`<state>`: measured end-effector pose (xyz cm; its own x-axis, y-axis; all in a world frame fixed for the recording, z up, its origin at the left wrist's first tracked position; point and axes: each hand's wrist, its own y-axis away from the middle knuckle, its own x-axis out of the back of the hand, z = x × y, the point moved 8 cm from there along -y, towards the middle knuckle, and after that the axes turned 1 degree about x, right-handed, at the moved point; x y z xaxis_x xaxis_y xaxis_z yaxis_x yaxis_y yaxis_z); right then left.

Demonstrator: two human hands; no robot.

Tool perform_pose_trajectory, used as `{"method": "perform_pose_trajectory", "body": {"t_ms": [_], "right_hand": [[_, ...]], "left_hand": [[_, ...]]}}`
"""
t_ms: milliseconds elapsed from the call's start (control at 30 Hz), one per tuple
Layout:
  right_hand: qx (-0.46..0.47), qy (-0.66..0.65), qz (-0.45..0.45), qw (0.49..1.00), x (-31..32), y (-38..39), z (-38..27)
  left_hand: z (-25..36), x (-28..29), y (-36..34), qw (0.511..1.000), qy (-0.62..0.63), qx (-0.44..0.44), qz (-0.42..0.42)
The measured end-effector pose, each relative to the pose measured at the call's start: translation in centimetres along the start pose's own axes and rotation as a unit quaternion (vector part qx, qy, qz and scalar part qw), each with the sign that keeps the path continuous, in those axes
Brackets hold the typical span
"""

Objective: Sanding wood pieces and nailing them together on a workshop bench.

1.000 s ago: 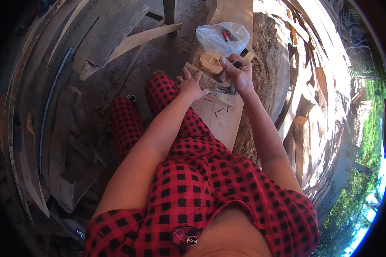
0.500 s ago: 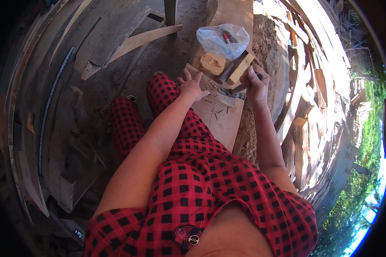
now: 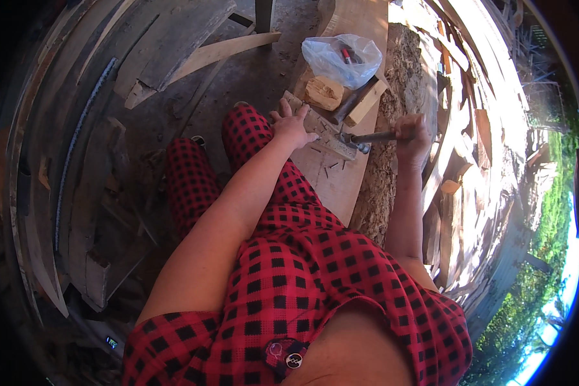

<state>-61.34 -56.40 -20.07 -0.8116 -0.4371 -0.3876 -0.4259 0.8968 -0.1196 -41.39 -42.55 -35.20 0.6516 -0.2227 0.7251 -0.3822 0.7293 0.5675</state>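
Observation:
My left hand [image 3: 291, 127] lies with its fingers spread on a short wooden board [image 3: 330, 143], which rests on a wider plank [image 3: 350, 183]. My right hand [image 3: 413, 134] is wrapped round the handle end of a hammer [image 3: 378, 136]. The hammer's metal head is down at the right end of the short board; whether it grips a nail there is too small to tell. Several loose nails [image 3: 331, 168] are scattered on the plank just in front of the board.
Beyond the board sit a rough wooden chunk [image 3: 323, 93], a pale wood block [image 3: 367, 103] beside a dark bar, and a clear plastic bag [image 3: 344, 58] with a red item inside. A bark-edged log [image 3: 383, 186] runs along the right. Scrap timber [image 3: 457, 212] is piled farther right.
My right hand has moved to the right, swinging the hammer's handle outward while its head stays by the board's end. My left hand keeps its place on the board.

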Motion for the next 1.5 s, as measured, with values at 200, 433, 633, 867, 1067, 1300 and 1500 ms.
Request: {"method": "perform_pose_trajectory", "body": {"t_ms": [200,433,633,867,1067,1300,1500], "right_hand": [[-0.006,-0.034,0.140,0.990,7.6,3.2,-2.2],[-0.034,-0.008,0.032,0.999,2.3,2.2,-2.4],[-0.104,0.131,-0.055,0.984,-4.7,4.2,0.1],[-0.128,0.408,-0.206,0.880,-8.7,6.8,4.4],[-0.115,0.448,-0.221,0.859,-11.0,6.7,4.1],[-0.109,0.447,-0.211,0.863,-11.0,6.1,4.1],[-0.122,0.482,-0.216,0.840,-10.7,6.2,4.6]], "left_hand": [[0.3,-0.2,-0.1,1.000,-0.011,0.001,-0.006],[0.3,0.1,0.0,1.000,-0.008,0.004,0.000],[-0.1,-0.2,-0.5,1.000,-0.010,0.003,0.006],[0.6,0.5,0.2,1.000,0.000,0.008,-0.010],[0.0,-0.2,-0.3,1.000,0.018,-0.004,0.024],[0.4,0.4,0.1,1.000,0.008,0.005,-0.009],[0.3,0.0,-0.1,1.000,-0.005,0.003,-0.008]]}}
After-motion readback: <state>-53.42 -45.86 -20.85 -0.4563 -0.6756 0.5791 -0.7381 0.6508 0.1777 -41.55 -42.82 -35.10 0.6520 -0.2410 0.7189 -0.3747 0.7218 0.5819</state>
